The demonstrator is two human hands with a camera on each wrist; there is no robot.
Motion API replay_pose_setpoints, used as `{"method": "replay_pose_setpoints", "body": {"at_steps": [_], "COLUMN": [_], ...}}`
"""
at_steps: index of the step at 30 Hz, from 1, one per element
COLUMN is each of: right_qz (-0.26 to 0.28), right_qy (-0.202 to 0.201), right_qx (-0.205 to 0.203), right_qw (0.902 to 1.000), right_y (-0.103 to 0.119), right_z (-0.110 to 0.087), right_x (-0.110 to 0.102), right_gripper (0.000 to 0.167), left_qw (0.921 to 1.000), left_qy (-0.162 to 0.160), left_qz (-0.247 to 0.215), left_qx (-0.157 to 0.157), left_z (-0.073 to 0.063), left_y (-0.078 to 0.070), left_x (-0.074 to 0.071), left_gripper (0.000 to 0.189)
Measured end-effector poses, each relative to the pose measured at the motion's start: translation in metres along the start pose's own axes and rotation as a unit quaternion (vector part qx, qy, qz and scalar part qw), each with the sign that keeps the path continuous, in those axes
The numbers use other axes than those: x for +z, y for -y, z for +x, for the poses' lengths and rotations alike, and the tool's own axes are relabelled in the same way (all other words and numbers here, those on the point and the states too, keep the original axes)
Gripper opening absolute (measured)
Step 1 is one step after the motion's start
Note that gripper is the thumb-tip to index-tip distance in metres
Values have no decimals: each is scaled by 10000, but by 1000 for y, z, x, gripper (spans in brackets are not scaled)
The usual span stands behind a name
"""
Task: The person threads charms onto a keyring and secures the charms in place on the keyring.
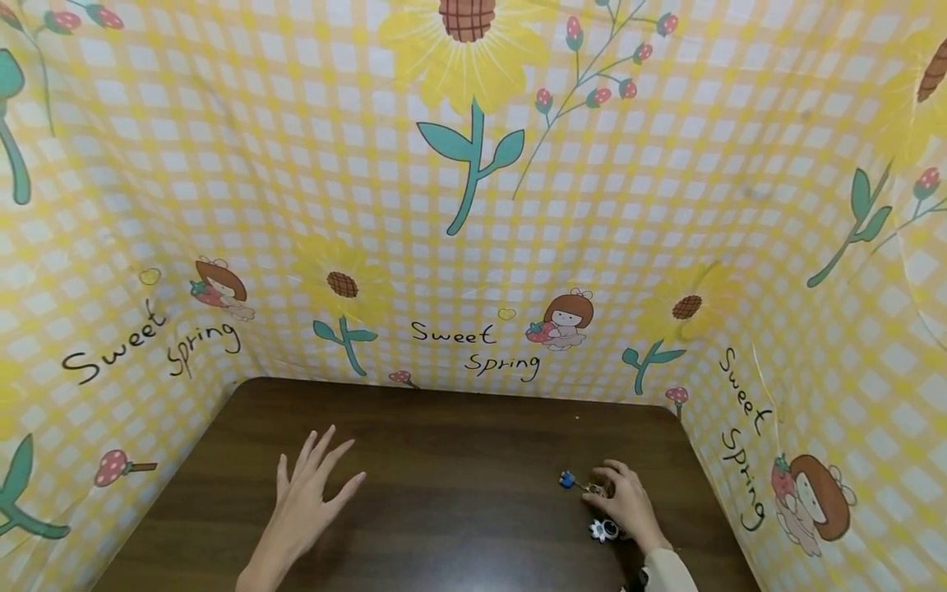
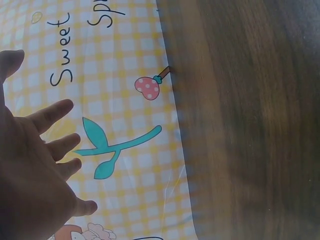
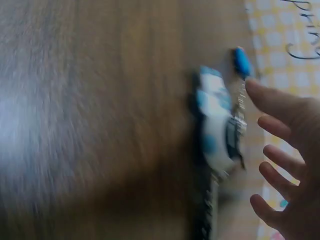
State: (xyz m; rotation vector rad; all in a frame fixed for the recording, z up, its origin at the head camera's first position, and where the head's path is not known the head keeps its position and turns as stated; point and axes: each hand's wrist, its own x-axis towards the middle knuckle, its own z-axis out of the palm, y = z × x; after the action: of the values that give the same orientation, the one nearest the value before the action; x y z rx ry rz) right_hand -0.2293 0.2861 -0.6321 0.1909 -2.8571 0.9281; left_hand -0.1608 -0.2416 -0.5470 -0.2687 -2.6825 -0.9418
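Observation:
On the right part of the brown table lies a keychain with a small blue charm (image 1: 566, 479), gold-coloured links (image 3: 241, 106) and a white charm with blue and black parts (image 3: 217, 115). My right hand (image 1: 626, 503) is over the links, its fingers loosely bent. In the right wrist view, which is blurred, the thumb (image 3: 272, 100) comes right beside the links and the other fingers are apart with nothing between them. My left hand (image 1: 307, 489) is held over the left part of the table, fingers spread, holding nothing.
The dark wooden table (image 1: 459, 460) is walled at the back and both sides by yellow checked cloth (image 1: 444, 271) printed with flowers and words. A dark strap-like part (image 3: 204, 210) with metal links trails from the white charm. A light sleeve (image 1: 668, 571) covers the right forearm.

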Motion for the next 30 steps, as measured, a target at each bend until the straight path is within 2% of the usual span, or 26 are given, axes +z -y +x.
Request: {"method": "replay_pose_setpoints", "body": {"at_steps": [2,5,11,21,26,30], "right_qz": [-61,-106,-183,7,112,60], "right_qy": [4,-244,-598,-498,-690,-662], "right_qx": [-7,-84,-70,252,49,0], "right_qw": [10000,9996,9980,9984,9975,9978], "right_y": [0,0,-3,-9,-10,-9], "right_z": [3,5,6,2,3,4], "right_x": [6,13,15,10,7,5], "right_gripper": [29,16,21,18,11,9], "left_qw": [10000,10000,9999,10000,9999,10000], "left_qy": [6,-10,-97,-15,-45,-33], "left_qz": [-9,-25,-68,-57,-86,-92], "left_qx": [-3,28,101,29,54,11], "left_z": [-1,-2,-3,-3,-2,-2], "left_y": [0,0,0,-2,-4,-5], "left_x": [2,5,7,6,6,6], "left_gripper": [59,58,56,54,55,55]}}
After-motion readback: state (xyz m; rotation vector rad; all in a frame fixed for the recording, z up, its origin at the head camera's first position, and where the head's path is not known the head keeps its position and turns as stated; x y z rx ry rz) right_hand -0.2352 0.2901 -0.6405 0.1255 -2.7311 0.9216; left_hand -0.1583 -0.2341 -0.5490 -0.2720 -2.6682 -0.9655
